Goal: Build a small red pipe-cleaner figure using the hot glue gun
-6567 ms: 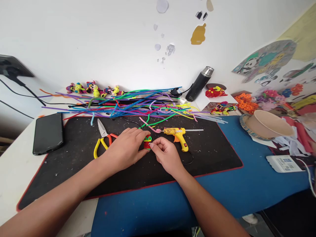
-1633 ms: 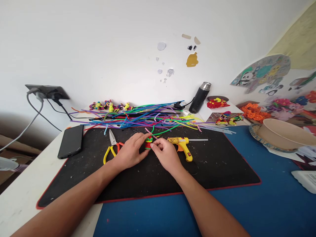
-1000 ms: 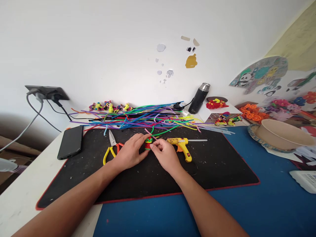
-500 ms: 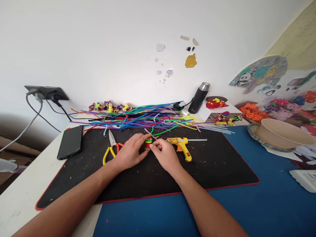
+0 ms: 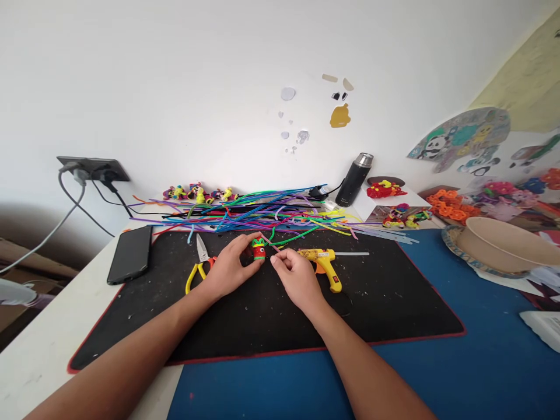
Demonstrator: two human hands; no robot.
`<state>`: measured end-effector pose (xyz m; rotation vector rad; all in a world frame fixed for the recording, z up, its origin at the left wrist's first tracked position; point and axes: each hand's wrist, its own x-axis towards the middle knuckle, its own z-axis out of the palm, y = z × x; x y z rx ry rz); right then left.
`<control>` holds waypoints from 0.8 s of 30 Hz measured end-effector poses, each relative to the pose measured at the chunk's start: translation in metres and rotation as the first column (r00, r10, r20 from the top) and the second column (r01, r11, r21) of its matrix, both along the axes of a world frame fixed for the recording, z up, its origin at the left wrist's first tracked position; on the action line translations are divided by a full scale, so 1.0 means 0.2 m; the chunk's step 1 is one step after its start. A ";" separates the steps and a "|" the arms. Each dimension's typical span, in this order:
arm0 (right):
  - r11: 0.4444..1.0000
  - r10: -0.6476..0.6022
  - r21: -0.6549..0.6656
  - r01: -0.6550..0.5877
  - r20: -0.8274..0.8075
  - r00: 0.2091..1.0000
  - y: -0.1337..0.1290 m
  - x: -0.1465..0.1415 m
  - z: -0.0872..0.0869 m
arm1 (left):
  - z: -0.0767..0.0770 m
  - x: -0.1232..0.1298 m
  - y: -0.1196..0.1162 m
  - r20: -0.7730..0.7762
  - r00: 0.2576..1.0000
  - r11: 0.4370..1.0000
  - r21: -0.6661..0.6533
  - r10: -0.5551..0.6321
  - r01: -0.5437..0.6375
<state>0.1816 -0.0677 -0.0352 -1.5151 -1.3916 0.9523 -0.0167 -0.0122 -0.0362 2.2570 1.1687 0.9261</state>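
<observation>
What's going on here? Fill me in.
A person is working with both bare hands over a black mat. The left hand holds a small red, green and yellow piece with an eye on it. The right hand is close beside it, apart from it; whether it pinches anything is too small to tell. A yellow glue gun and scissors lie on the mat, with a heap of colourful fuzzy stems behind.
</observation>
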 end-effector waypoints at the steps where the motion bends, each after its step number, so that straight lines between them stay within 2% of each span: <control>1: 1.000 0.002 -0.003 -0.002 -0.001 1.000 0.00 0.00 0.00 | 0.00 0.00 0.00 0.015 1.000 1.000 -0.011 0.012 -0.012; 7: 1.000 0.014 -0.009 -0.014 -0.001 1.000 0.00 0.00 0.00 | 0.01 -0.01 0.01 0.058 0.998 0.999 -0.030 0.036 -0.034; 18: 1.000 0.008 0.007 -0.008 -0.013 1.000 -0.01 -0.01 0.02 | 0.00 0.00 -0.02 -0.045 0.996 0.995 0.053 -0.083 0.085; 24: 1.000 0.007 0.013 -0.008 0.006 1.000 -0.01 -0.01 0.02 | 0.00 0.00 -0.02 -0.057 0.991 0.991 0.043 -0.125 0.127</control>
